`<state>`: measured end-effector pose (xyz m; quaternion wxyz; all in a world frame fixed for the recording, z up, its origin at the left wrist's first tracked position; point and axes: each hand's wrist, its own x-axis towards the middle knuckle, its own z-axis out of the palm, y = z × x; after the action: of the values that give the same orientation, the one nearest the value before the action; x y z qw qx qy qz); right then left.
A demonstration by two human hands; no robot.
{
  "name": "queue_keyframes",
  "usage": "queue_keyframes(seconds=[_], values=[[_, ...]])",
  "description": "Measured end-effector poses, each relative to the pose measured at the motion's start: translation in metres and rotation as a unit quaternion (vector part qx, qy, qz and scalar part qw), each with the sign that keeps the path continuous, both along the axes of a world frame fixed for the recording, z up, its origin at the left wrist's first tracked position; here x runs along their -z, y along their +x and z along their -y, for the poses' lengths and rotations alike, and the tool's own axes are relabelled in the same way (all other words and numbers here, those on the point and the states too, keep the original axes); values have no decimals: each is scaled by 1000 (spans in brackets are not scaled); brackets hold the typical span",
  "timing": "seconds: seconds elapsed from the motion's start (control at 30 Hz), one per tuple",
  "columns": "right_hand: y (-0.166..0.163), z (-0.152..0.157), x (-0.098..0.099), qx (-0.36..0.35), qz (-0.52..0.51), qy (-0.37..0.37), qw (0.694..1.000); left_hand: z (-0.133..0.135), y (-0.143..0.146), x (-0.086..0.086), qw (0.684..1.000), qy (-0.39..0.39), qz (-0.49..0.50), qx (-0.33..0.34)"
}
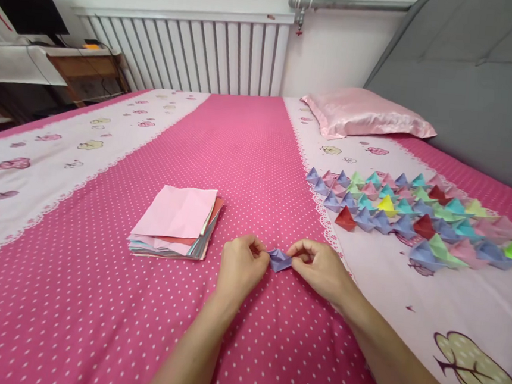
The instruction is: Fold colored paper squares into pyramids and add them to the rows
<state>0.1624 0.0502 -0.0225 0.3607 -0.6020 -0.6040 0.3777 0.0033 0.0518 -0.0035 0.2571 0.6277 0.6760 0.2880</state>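
My left hand (240, 266) and my right hand (318, 267) both pinch a small folded piece of blue paper (279, 258), one at each end, just above the pink dotted bedspread (92, 321). Fingers of both hands are closed on it. A stack of coloured paper squares (176, 222) with a pink sheet on top lies to the left of my left hand. To the right, several folded paper boats (410, 214) in blue, green, pink, red and yellow sit in rows on the white strip of the bedspread.
A pink satin pillow (364, 112) lies at the head of the bed by the grey padded headboard (471, 91). A white radiator (192, 52) runs along the far wall. A wooden table (87, 72) with clutter stands at far left.
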Motion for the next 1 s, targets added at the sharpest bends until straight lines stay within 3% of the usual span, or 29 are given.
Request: queue_keyframes(seconds=[0.23,0.53,0.7,1.0], values=[[1,2,-1,-33,64,16,997,-1,-2,-1,1000,1,-1,12],[-4,6,-8,-37,157,123,979,0,-3,2,1000,-4,13,21],[-6,6,-6,-38,139,117,983,0,-2,6,999,3,26,44],[-5,7,-8,-34,205,115,971,0,-2,5,999,1,25,45]])
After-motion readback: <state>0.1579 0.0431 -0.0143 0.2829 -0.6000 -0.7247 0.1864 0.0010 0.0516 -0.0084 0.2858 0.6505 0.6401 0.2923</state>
